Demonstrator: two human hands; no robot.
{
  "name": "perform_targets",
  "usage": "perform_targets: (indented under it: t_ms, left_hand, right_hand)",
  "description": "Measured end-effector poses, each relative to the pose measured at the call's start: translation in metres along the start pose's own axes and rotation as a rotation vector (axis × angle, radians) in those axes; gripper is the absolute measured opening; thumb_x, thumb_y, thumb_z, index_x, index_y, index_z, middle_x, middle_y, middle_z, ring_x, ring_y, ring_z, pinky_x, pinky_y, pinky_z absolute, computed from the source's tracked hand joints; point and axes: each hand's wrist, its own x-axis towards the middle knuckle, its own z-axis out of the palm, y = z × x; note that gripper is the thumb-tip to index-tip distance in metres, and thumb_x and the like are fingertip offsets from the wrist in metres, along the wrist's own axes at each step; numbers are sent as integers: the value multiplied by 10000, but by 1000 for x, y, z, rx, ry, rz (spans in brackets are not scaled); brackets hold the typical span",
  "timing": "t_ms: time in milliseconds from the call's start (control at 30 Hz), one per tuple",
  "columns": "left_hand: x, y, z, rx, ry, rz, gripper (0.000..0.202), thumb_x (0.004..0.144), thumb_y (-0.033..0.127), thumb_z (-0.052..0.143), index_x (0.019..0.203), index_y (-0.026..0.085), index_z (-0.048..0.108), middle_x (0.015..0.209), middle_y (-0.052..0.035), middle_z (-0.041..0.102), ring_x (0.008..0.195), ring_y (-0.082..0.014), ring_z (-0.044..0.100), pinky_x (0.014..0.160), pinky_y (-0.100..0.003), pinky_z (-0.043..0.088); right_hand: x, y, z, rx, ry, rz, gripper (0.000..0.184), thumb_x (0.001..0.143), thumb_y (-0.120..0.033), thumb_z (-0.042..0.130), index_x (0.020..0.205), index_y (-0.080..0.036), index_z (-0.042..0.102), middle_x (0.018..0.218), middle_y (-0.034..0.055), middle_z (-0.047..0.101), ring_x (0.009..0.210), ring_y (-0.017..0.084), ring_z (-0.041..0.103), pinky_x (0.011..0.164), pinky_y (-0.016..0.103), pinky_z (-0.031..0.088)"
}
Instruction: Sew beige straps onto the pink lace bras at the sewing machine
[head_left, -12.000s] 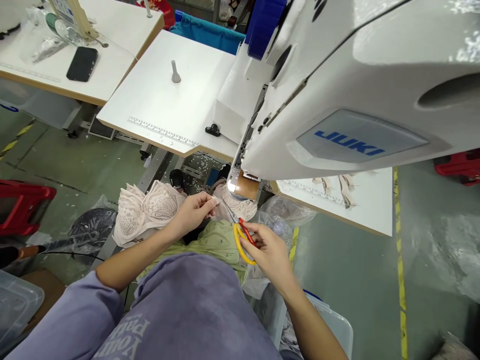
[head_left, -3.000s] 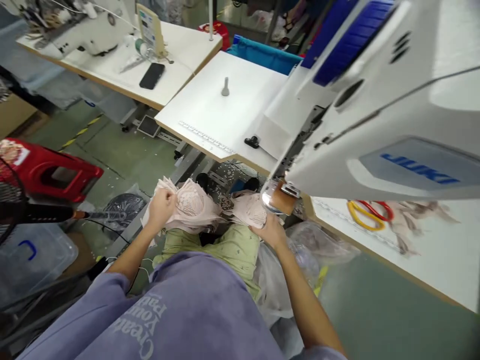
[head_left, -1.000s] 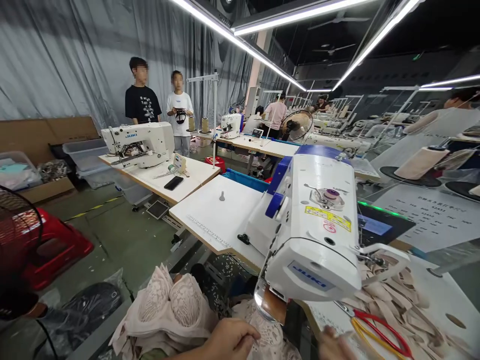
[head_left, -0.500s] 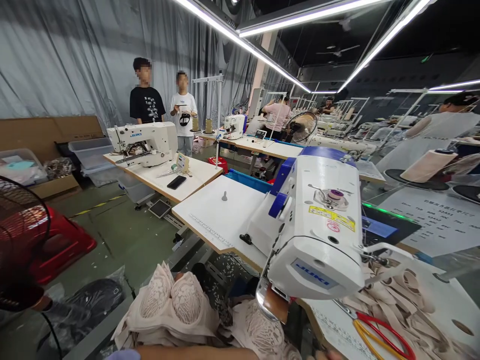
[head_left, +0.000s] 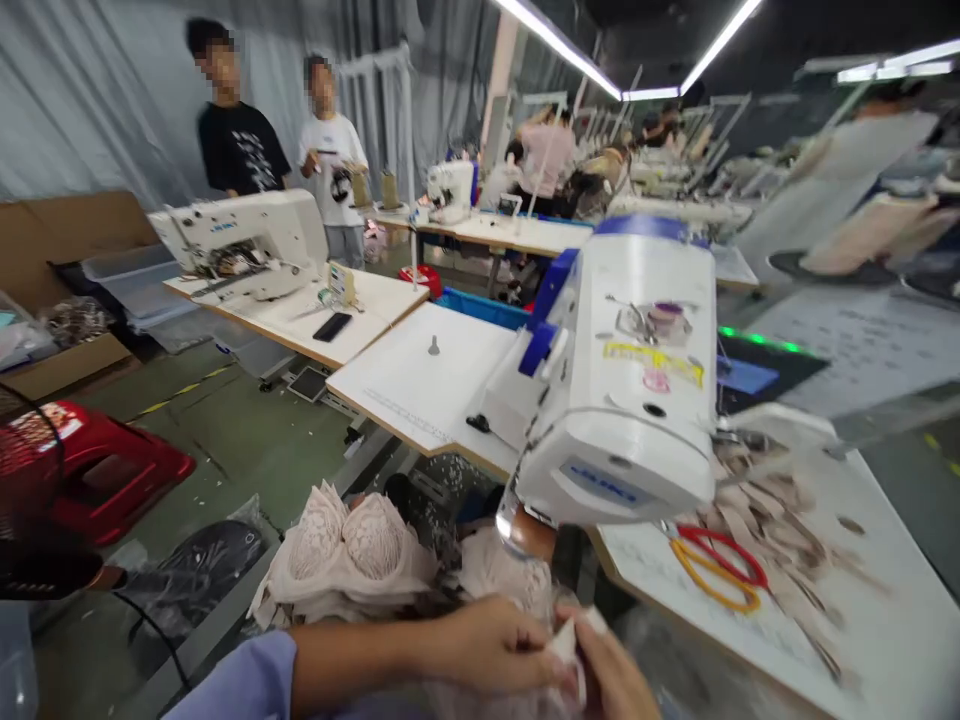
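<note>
My left hand (head_left: 499, 645) reaches in from the lower left, its fingers closed on a pale piece of a beige lace bra (head_left: 510, 572). From the lower right my right hand (head_left: 611, 665) pinches the same pale piece. Both hands meet just below the head of a white sewing machine (head_left: 622, 400); motion blur hides the exact grip. Left of them sits a stack of beige lace bras (head_left: 349, 550), cups up. Scissors with red and orange handles (head_left: 716, 570) lie on the machine table to the right, beside a heap of beige straps (head_left: 772, 510).
A second sewing machine (head_left: 247, 240) stands on a table at the back left, with a black phone (head_left: 332, 327) near it. A red fan base (head_left: 97, 465) is on the floor at left. Two people stand behind that table, and others work farther back.
My view has tipped downward. Both hands have come up into sight, together on the pale bra fabric; before, only a forearm and a bit of the right hand showed at the bottom edge.
</note>
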Motion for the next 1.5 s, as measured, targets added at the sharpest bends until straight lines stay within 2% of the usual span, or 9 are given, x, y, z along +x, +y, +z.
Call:
perform_targets:
  t_ms: [100,167,333,467,567,800,1033,1267,1500]
  left_hand:
    - [11,9,-11,196,61,117,385,995,308,417,1138,152,738,1034,-72,774,911,-172,710,848,-235,525]
    - [20,7,-24,428,117,194,377,986,253,420,1226,164,697,1150,-90,752,1024,-200,703,928,-282,523]
    - [32,-1,-51,813,347,191,381,1019,253,426,1349,182,602,1271,-108,666,1115,-217,648,908,-295,534]
    - [29,11,-55,918,430,71,371,1033,327,412,1289,231,663,1041,-83,645,864,-175,641,691,-251,515]
    - [28,15,-62,825,367,10,388,1028,360,419,1306,245,664,944,-68,660,775,-167,634,693,-261,511]
    - [29,5,-90,392,97,-113,434,997,427,486,1404,298,563,1283,-28,701,650,-126,634,643,-250,518]
    - [23,30,-74,215,216,-186,366,986,338,522,1324,253,633,1368,-25,660,1238,-206,623,1012,-277,505]
    - [20,35,-69,205,167,-169,298,979,282,520,1162,197,738,869,-31,772,688,-138,680,634,-221,519]
    - [31,33,-76,281,114,-131,338,988,287,500,1223,199,725,882,-36,791,506,-105,593,499,-215,438]
  right_hand:
    - [8,-23,-8,112,291,-23,428,690,-639,758,763,-219,710,523,-23,563,456,140,513,412,256,435]
    - [22,-39,-14,189,362,-91,456,638,-621,800,745,-194,678,467,-64,490,409,86,417,385,205,354]
    - [50,-57,-18,140,141,-14,458,637,-579,820,809,-176,685,611,-5,661,533,120,607,488,210,484]
    - [63,-61,-12,44,51,-68,350,742,-517,763,837,-192,674,597,-5,664,546,138,630,534,239,514]
    - [77,-65,-10,-44,70,-147,272,779,-466,714,839,-204,672,587,-20,642,526,143,602,542,264,502]
    - [113,-67,-3,-495,281,-536,237,804,-415,603,674,-217,615,722,44,626,752,216,578,681,340,498]
    - [123,-64,-1,-556,204,-575,204,808,-366,564,874,-207,673,936,99,708,907,280,641,788,414,538]
    - [118,-67,-3,-513,222,-529,293,757,-346,603,1005,-196,645,1050,120,725,969,302,674,824,434,565]
    - [116,-68,-4,-563,194,-515,298,798,-354,563,1039,-199,645,1076,115,716,962,296,668,777,420,572]
